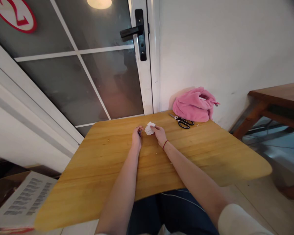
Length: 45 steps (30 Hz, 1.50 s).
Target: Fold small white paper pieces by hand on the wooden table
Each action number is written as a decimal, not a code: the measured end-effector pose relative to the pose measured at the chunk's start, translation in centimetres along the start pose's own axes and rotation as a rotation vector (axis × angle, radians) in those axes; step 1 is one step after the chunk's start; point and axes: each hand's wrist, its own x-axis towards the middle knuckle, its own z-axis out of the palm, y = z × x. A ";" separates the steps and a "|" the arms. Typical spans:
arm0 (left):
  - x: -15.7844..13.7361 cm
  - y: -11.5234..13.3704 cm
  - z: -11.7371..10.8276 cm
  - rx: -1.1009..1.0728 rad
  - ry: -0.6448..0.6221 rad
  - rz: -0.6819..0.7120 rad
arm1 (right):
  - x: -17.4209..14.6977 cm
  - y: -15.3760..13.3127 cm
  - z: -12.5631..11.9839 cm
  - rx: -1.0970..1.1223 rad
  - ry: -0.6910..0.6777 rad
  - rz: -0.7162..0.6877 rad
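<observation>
Over the middle of the wooden table (105, 169), my right hand (159, 134) pinches a small white piece of paper (149, 128) with an uneven, layered outline. A red string bracelet circles that wrist. Just left of the paper is my left hand (136, 135), its fingers curled inward. Something small and dark shows at those fingers, too small to name. To the right of both hands lie scissors (183, 122) with black handles, their blades pointing toward the door.
Behind the scissors, a pink plush cloth bundle (194, 104) rests against the wall. A glass-paned door (110, 75) with a black handle (140, 34) stands beyond the table. A cardboard box (22, 199) is at lower left, another wooden table (281, 94) at right. Tiny scraps dot the tabletop.
</observation>
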 end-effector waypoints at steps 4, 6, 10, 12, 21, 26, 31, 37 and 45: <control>0.0 0.3 -0.1 -0.133 -0.083 0.050 | 0.3 0.0 -0.4 -0.018 0.117 -0.001; 0.0 0.1 -0.3 -0.083 -0.087 0.131 | 0.2 -0.1 -0.4 -0.049 0.099 -0.016; -0.3 -0.1 -0.4 0.141 -0.043 0.302 | 0.1 0.0 -0.2 -0.139 0.049 -0.048; -0.7 0.2 -0.2 0.263 -0.027 0.387 | 0.0 0.1 -0.1 -0.171 0.038 -0.053; -2.4 1.1 0.3 0.432 -0.206 0.432 | -0.1 0.5 0.2 -0.122 -0.117 0.027; -2.3 0.7 0.5 0.390 -0.242 0.413 | 0.0 0.5 0.2 0.011 -0.079 0.083; -1.2 0.7 -0.4 0.238 -0.098 0.417 | 0.7 1.0 0.0 0.065 -0.019 0.104; 0.6 -0.3 -1.6 0.384 -0.010 0.368 | 0.6 1.1 -0.1 0.091 -0.045 0.096; 0.2 -1.0 -1.6 0.871 -0.304 0.301 | 0.5 0.4 -0.2 -0.032 0.076 -0.007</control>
